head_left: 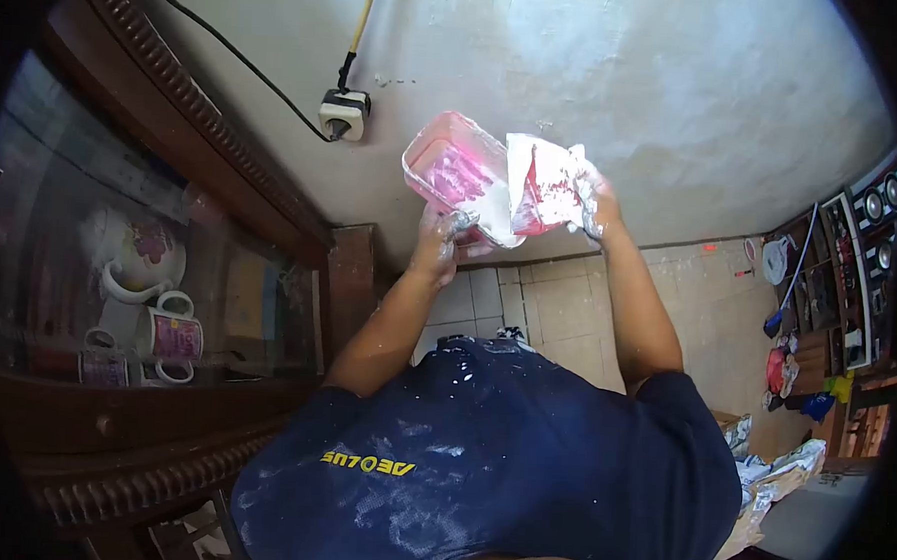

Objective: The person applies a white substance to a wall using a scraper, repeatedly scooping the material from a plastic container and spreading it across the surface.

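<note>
A pink plastic tub (453, 165), smeared inside with white paste, is tilted in front of the wall. My left hand (443, 235) grips its lower end, with white paste on the fingers. My right hand (597, 206), also coated in paste, is closed on a red scraper (548, 189) largely covered in white paste. The scraper is at the tub's right edge; whether they touch is hard to tell.
Behind the tub stands a patchy grey wall (676, 110) with a power socket (344, 115) and cable. A wooden glass cabinet (261, 212) holding mugs (174, 336) is on the left. Shelves (849, 267) with speakers stand at the right, above the tiled floor (567, 305).
</note>
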Motion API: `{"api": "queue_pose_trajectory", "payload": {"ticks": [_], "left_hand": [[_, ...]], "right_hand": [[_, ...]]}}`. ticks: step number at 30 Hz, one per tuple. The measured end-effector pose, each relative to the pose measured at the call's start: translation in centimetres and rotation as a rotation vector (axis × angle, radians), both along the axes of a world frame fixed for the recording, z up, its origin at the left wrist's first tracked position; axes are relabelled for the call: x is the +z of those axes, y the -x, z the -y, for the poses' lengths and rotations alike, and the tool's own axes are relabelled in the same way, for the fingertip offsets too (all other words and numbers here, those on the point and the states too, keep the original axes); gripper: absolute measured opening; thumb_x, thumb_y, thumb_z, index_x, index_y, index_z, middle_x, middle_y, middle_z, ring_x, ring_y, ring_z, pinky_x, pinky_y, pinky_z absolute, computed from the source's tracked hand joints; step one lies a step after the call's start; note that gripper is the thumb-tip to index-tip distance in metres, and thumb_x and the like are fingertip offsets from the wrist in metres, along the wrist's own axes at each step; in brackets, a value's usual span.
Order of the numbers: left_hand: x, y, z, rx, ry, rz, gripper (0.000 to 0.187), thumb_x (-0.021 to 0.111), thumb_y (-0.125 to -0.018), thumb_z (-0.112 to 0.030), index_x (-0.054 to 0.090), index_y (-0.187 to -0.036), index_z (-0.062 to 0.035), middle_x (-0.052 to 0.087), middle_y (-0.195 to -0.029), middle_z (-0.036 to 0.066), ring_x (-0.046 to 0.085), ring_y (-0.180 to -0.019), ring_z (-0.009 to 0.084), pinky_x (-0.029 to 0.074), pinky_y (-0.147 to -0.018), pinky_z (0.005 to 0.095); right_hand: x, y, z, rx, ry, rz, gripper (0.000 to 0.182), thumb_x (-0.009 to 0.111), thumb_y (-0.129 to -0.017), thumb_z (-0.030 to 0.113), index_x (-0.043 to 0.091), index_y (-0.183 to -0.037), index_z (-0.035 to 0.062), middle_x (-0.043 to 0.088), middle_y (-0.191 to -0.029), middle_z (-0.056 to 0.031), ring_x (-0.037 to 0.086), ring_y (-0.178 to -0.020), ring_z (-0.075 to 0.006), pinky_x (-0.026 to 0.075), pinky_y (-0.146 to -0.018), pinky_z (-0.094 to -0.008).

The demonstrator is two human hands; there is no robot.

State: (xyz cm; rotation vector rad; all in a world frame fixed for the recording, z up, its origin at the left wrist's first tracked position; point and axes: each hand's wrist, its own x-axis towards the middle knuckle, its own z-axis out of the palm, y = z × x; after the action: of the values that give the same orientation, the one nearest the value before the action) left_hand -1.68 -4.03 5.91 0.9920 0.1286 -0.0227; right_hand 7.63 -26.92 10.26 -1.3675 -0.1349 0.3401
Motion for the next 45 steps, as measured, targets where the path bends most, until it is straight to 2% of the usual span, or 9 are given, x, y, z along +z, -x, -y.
{"api": "queue_pose_trajectory", "payload": {"ticks": [6, 13, 19, 23, 26, 32, 39, 42, 45], "left_hand": [[1.8, 0.0, 0.0, -0.004, 0.081, 0.003, 0.045, 0.058, -0.08, -0.019, 0.04, -0.12, -0.0107, 0.057, -0.102, 0.009, 0.062, -0.079, 0.0231, 0.056, -0.063, 0.0404], [0.4, -1.2, -0.7, 0.019, 0.052, -0.036, 0.051, 0.054, -0.082, -0.035, 0.042, -0.123, -0.0077, 0.061, -0.098, 0.012, 0.063, -0.087, 0.0287, 0.054, -0.071, 0.0481], [0.0, -1.4, -1.2, 0.052, 0.03, -0.001, 0.05, 0.054, -0.082, -0.033, 0.041, -0.123, -0.0071, 0.061, -0.098, 0.012, 0.064, -0.082, 0.0278, 0.055, -0.068, 0.0443], [0.4, -1.8, -0.5, 0.022, 0.026, -0.021, 0.046, 0.056, -0.082, -0.026, 0.04, -0.122, -0.0086, 0.06, -0.098, 0.011, 0.063, -0.08, 0.0256, 0.055, -0.065, 0.0407], [-0.3, -2.3, 0.2, 0.029, 0.015, -0.045, 0.05, 0.053, -0.084, -0.034, 0.04, -0.123, -0.0053, 0.061, -0.1, 0.016, 0.063, -0.083, 0.0308, 0.055, -0.07, 0.0448], [0.0, -3.0, 0.2, -0.031, 0.196, -0.107, 0.045, 0.052, -0.085, -0.032, 0.042, -0.12, -0.0063, 0.059, -0.1, 0.013, 0.062, -0.085, 0.0293, 0.054, -0.07, 0.0452], [0.5, -3.0, 0.9, 0.073, 0.125, -0.091, 0.048, 0.052, -0.084, -0.036, 0.043, -0.119, -0.0051, 0.059, -0.101, 0.014, 0.062, -0.087, 0.0313, 0.054, -0.07, 0.0459], [0.4, -3.1, 0.7, 0.087, 0.028, 0.001, 0.046, 0.053, -0.084, -0.032, 0.04, -0.119, -0.0059, 0.058, -0.1, 0.013, 0.062, -0.085, 0.0282, 0.055, -0.066, 0.0424], [0.6, -2.9, 1.8, 0.072, -0.114, 0.008, 0.045, 0.054, -0.084, -0.027, 0.037, -0.12, -0.0055, 0.058, -0.101, 0.012, 0.063, -0.082, 0.0252, 0.056, -0.062, 0.0384]], "right_hand": [[-0.2, -0.7, 1.0, 0.235, 0.344, 0.328, 0.027, 0.052, -0.081, 0.002, 0.056, -0.106, -0.0032, 0.063, -0.093, -0.0059, 0.055, -0.082, -0.0092, 0.046, -0.074, -0.0265], [-1.1, 0.5, 4.6, 0.353, 0.536, 0.256, 0.031, 0.053, -0.071, -0.001, 0.058, -0.102, -0.0027, 0.063, -0.095, -0.006, 0.057, -0.084, -0.0099, 0.046, -0.076, -0.0261], [0.4, 1.3, 6.4, 0.119, 0.079, -0.103, 0.031, 0.053, -0.086, 0.004, 0.052, -0.116, -0.0044, 0.062, -0.1, -0.0059, 0.057, -0.087, -0.0102, 0.048, -0.077, -0.0248], [4.6, 2.4, 4.7, -0.041, 0.26, 0.365, 0.024, 0.053, -0.086, 0.006, 0.058, -0.109, -0.0014, 0.063, -0.104, -0.0092, 0.061, -0.093, -0.018, 0.049, -0.077, -0.0286], [6.4, 3.9, 2.2, -0.165, 0.832, 1.462, 0.03, 0.062, -0.068, 0.006, 0.065, -0.098, 0.0085, 0.062, -0.103, -0.0136, 0.059, -0.094, -0.033, 0.049, -0.078, -0.0357], [1.8, 5.8, 2.4, 0.038, 1.104, 1.492, 0.037, 0.062, -0.064, 0.005, 0.062, -0.101, 0.0047, 0.056, -0.115, -0.0142, 0.051, -0.109, -0.0315, 0.045, -0.085, -0.0423], [-1.3, 7.6, 8.1, 0.207, 1.257, 1.346, 0.029, 0.063, -0.065, 0.007, 0.061, -0.093, 0.0023, 0.059, -0.108, -0.015, 0.054, -0.102, -0.0325, 0.047, -0.082, -0.0427], [-3.4, 6.0, 12.6, 0.312, 1.459, 0.957, 0.028, 0.062, -0.071, 0.007, 0.06, -0.098, -0.0005, 0.061, -0.102, -0.0153, 0.061, -0.091, -0.0286, 0.05, -0.075, -0.0382], [-1.8, 4.2, 13.7, -0.247, 0.18, 0.143, 0.031, 0.05, -0.089, 0.01, 0.051, -0.117, -0.0028, 0.06, -0.099, -0.0087, 0.062, -0.086, -0.0184, 0.052, -0.07, -0.031]]}}
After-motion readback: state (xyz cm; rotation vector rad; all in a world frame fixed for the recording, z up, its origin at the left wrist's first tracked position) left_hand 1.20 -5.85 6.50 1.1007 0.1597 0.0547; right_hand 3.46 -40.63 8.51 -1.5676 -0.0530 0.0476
